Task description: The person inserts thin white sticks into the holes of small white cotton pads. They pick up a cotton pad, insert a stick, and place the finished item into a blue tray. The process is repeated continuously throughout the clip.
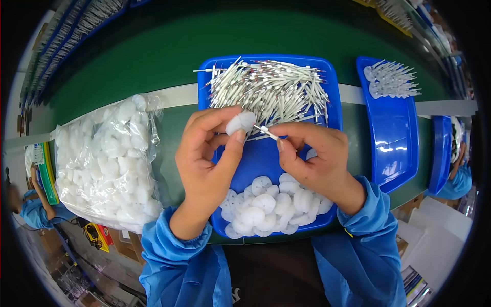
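My left hand point(207, 153) pinches a small white round cap point(240, 123) between thumb and fingers, above a blue tray point(261, 158). Just to its right, my right hand point(312, 153) holds a thin white rod with a metal tip point(267, 132), and that tip points at the cap, touching or nearly touching it. In the far half of the tray lies a pile of several white rods point(268, 89). The near half holds a heap of white round caps point(273, 207).
A clear plastic bag full of white caps point(107, 161) lies to the left on the green table point(153, 56). A second blue tray point(396, 138) at the right holds assembled rod-and-cap pieces point(391, 79). Other people in blue sleeves sit at the far left point(33, 210) and far right point(458, 179).
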Available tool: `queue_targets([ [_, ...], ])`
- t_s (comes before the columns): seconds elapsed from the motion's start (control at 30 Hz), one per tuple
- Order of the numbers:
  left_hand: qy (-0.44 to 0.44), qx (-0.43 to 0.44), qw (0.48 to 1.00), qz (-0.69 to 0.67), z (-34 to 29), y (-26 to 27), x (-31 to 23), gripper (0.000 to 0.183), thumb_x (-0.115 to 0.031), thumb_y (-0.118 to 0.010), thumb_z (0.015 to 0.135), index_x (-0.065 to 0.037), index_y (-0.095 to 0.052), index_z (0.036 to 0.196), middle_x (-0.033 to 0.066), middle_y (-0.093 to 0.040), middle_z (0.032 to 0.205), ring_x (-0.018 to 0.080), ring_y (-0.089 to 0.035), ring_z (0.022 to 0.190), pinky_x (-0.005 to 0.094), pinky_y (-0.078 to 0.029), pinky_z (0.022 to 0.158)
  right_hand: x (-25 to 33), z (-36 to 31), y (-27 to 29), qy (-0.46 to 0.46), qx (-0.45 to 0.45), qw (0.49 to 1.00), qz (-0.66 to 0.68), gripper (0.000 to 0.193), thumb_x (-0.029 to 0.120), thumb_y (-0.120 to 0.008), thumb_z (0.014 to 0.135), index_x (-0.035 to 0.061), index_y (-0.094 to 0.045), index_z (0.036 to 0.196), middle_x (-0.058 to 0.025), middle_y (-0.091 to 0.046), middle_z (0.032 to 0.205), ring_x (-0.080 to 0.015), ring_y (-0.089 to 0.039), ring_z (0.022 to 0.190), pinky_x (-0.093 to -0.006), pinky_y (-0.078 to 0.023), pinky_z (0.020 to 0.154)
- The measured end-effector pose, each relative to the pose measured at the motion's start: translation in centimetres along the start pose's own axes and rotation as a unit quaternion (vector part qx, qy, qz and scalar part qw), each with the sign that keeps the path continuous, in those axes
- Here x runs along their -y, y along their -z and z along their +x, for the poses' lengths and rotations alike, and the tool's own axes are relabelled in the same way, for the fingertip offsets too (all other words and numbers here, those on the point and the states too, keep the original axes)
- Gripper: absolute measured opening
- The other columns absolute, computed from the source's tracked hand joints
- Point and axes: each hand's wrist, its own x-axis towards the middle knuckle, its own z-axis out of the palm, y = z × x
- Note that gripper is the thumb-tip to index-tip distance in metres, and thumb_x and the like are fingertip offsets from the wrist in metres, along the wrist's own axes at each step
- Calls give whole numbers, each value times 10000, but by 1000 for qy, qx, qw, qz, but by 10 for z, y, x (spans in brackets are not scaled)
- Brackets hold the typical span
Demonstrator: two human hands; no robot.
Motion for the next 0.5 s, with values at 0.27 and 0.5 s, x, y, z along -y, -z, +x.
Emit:
queue_targets([
  [0.27,-47,5,998,44,2,0,2,316,96,-694,995,-11,-724,1290,151,-730,1334,187,-725,1142,273,-593,855,6,4,0,-58,16,997,51,231,6,-767,934,46,-818,1156,-67,-764,759,-95,-715,621,-268,-556,578],
  [0.5,-97,31,968,228,2,-5,-7,384,110,-765,893,-22,-794,1252,116,-813,1229,181,-724,945,289,-592,825,4,6,2,-18,11,998,-61,154,142,-872,912,50,-791,1005,-55,-699,688,-166,-674,559,-292,-506,526],
])
